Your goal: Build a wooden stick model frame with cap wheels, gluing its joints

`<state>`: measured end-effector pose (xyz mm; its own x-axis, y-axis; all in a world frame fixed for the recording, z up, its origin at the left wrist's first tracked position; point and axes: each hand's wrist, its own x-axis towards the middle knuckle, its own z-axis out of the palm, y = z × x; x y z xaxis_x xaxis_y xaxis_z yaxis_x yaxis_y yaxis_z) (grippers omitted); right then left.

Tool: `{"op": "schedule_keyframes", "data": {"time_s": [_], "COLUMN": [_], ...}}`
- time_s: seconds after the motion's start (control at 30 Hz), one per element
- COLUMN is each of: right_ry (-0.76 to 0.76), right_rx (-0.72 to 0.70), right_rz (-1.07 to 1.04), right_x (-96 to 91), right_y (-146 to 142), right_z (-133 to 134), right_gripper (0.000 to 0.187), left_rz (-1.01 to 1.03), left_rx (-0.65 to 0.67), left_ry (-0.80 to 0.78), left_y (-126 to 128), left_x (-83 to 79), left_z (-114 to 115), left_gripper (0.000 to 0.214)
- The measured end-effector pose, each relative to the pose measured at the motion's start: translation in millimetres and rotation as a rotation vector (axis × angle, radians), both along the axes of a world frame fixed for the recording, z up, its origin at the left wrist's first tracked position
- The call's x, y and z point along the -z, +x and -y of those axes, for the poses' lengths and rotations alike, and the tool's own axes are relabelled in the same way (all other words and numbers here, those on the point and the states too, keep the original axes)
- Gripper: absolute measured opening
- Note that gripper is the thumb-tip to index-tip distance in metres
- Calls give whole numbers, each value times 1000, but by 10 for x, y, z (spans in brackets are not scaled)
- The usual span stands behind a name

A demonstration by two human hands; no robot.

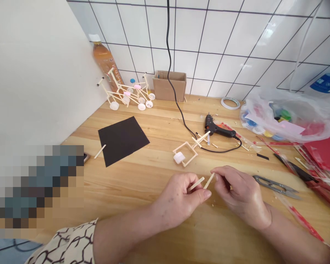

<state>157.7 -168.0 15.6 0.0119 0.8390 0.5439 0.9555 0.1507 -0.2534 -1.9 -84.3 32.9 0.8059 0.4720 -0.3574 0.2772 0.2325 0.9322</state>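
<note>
My left hand (181, 198) pinches a short pale wooden stick (196, 183) between thumb and fingers. My right hand (240, 194) pinches a second short stick (209, 180), and the two sticks' ends nearly meet above the wooden table (143, 190). Just beyond the hands lies a small frame of glued sticks (191, 146) with a white bottle cap (179, 157) at its near corner. A black hot glue gun (218, 128) lies behind the frame, its cable running up the tiled wall.
A black square sheet (122, 139) and a loose stick (99, 151) lie left. Finished stick models with caps (128, 95), an orange bottle (104, 60) and a cardboard box (170, 86) stand at the back. Metal snips (276, 185), a tape roll (230, 103) and a bag of caps (286, 117) sit right.
</note>
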Motion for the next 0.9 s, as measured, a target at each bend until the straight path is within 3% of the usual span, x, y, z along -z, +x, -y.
{"op": "schedule_keyframes", "data": {"time_s": [0.23,0.4,0.53,0.63,0.9], "right_ry": [-52,-164,-352,-392,-323], "right_rx": [56,203,81,26,21], "right_rz": [-153,-482,-671,-700,-1070], "right_x": [-66,-155,-191,-177,-72], "right_y": [48,215,190,104,44], "right_z": [-25,-18,-1,-11,-2], "right_gripper": [11,18,35,41,13], "left_rz": [-4,32,33,40,2], "left_rx": [20,2,-27,-32,-25], "left_ry": [-69,-172,-191,-200,-123], "left_y": [-23,-17,-2,-6,-4], "left_x": [-11,75,114,117,77], "left_z": [-72,-85,-87,-85,-78], "left_gripper": [27,26,28,28,27]}}
